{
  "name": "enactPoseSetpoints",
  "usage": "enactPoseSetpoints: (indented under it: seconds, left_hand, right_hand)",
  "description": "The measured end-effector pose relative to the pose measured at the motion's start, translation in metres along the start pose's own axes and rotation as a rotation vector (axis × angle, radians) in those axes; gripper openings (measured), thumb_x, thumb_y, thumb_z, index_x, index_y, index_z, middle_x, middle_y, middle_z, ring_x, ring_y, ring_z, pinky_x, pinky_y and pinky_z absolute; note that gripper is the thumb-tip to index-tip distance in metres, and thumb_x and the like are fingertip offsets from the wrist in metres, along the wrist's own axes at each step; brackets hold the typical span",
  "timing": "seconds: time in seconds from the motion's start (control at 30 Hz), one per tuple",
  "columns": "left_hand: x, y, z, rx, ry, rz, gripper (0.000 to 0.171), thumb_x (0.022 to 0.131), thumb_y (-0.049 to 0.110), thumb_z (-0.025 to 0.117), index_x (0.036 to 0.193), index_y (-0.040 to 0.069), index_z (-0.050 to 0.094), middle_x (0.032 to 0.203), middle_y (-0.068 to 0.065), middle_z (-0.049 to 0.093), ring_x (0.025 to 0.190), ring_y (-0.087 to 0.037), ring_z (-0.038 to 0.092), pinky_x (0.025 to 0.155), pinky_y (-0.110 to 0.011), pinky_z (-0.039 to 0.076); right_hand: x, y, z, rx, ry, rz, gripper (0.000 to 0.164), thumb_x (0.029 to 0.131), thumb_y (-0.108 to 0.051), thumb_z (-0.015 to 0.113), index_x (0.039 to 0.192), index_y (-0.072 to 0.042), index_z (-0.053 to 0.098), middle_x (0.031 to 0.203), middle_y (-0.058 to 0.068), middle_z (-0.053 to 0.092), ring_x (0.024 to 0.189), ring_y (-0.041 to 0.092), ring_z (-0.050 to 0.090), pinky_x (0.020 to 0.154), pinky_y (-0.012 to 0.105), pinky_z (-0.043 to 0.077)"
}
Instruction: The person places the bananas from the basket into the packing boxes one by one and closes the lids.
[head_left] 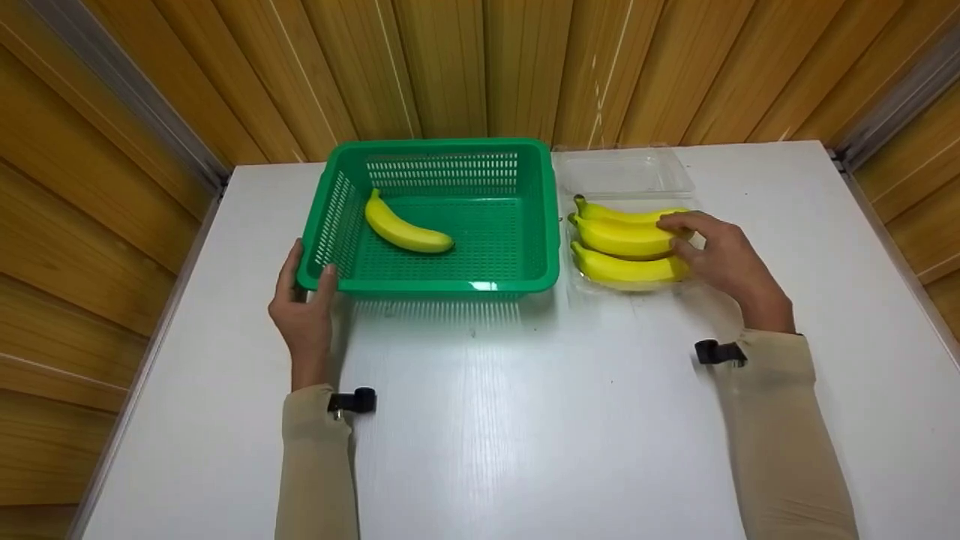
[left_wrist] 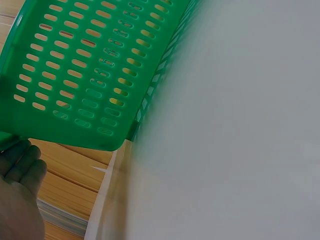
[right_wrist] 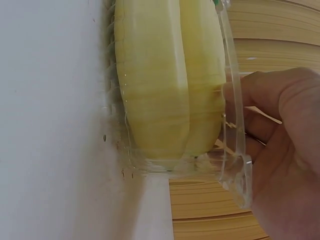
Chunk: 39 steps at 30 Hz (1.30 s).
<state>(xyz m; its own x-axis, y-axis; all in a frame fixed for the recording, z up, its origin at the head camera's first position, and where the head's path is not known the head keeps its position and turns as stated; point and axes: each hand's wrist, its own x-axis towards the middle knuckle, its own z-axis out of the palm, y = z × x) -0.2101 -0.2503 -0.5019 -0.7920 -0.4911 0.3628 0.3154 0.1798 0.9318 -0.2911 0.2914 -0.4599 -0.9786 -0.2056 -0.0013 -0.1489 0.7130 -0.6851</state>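
My left hand (head_left: 302, 319) holds the green plastic basket (head_left: 427, 286) at its near left corner, thumb over the rim and fingers along the outer side. One yellow banana (head_left: 405, 232) lies inside the basket, towards the left. To the right of it, three more bananas lie side by side in a clear plastic box (right_wrist: 239, 125). My right hand (head_left: 724, 259) reaches over the box's right end, thumb and fingers pinching the right end of the middle banana (head_left: 626, 238). The near banana (head_left: 630, 268) lies just below the thumb. In the right wrist view, the fingertips are partly hidden behind the box wall.
The box's clear lid (head_left: 622, 174) lies folded back behind the bananas. Both containers stand near the far edge of the white table (head_left: 480, 420). Wood-grain panels (head_left: 525, 67) rise behind the table and at both sides.
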Motion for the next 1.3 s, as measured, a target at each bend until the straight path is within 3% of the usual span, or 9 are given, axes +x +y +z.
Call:
enactPoseSetpoints:
  seconds: [0.4,0.67,0.83,1.07,1.3]
  left_hand:
    - [0.000,-0.001,0.001,-0.008,-0.008,0.001,0.057,0.102,0.009,0.071,0.155,-0.001,0.052,0.158,-0.012,0.053,0.143,-0.023,0.051,0.118,-0.037,0.044]
    - [0.000,0.003,0.000,-0.007,-0.006,0.004,0.057,0.102,0.009,0.071,0.155,-0.001,0.052,0.157,-0.012,0.054,0.142,-0.024,0.052,0.116,-0.035,0.045]
    - [0.000,-0.002,0.000,0.006,0.001,-0.017,0.056,0.102,0.008,0.071,0.155,0.001,0.052,0.158,-0.011,0.054,0.142,-0.023,0.052,0.115,-0.034,0.046]
    - [0.007,-0.027,-0.003,0.024,0.015,0.000,0.057,0.102,0.009,0.072,0.156,0.007,0.054,0.157,-0.006,0.054,0.141,-0.022,0.053,0.115,-0.035,0.046]
    - [0.007,-0.028,-0.005,0.021,0.009,0.012,0.057,0.101,0.013,0.074,0.155,0.011,0.056,0.156,-0.003,0.056,0.141,-0.021,0.054,0.114,-0.034,0.047]
  right_hand:
    - [-0.005,-0.009,0.000,0.026,0.092,-0.035,0.037,0.109,-0.010,0.060,0.145,-0.009,0.064,0.151,0.014,0.058,0.143,0.038,0.046,0.120,0.062,0.035]
    - [-0.005,-0.033,0.008,0.066,0.185,-0.217,0.036,0.105,-0.003,0.065,0.141,-0.006,0.068,0.144,0.011,0.064,0.140,0.031,0.053,0.119,0.052,0.041]
    - [0.003,-0.063,0.013,0.053,0.173,-0.328,0.037,0.105,-0.004,0.066,0.142,-0.007,0.067,0.143,0.008,0.065,0.136,0.029,0.057,0.117,0.044,0.045]
    - [0.013,-0.105,0.020,0.085,0.132,-0.448,0.037,0.105,-0.002,0.066,0.142,-0.008,0.067,0.141,0.007,0.066,0.133,0.027,0.059,0.115,0.050,0.047]
    - [0.022,-0.134,0.034,0.131,0.089,-0.526,0.037,0.105,-0.002,0.066,0.142,-0.004,0.066,0.141,0.009,0.066,0.131,0.027,0.062,0.113,0.051,0.049]
